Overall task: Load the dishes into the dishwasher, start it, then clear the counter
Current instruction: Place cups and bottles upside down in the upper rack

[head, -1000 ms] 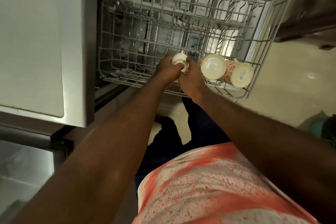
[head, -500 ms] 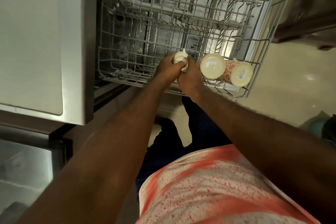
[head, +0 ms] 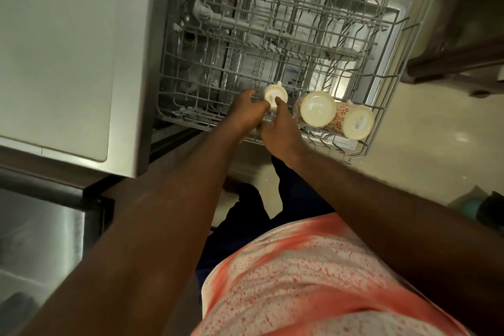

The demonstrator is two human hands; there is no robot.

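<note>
The dishwasher's wire rack (head: 380,128) is pulled out below me. A small cream cup (head: 273,93) stands upside down at the rack's front, left of the middle. My left hand (head: 244,113) holds its left side, and my right hand (head: 281,128) holds its right side with a fingertip on the base. The cup's lower part is hidden behind my fingers. Just to the right, two cream cups with a red flower pattern sit upside down side by side, one (head: 316,109) next to my right hand and the other (head: 354,121) at the rack's front right corner.
A grey steel-edged panel (head: 68,49) lies to the left of the rack. Dark furniture (head: 463,44) stands at the upper right on the pale floor (head: 436,139). A teal object (head: 473,207) sits at the right edge. Most of the rack holds only bare tines.
Both hands have slid back a little toward me, so more of the small cup's base shows. The two patterned cups have not moved.
</note>
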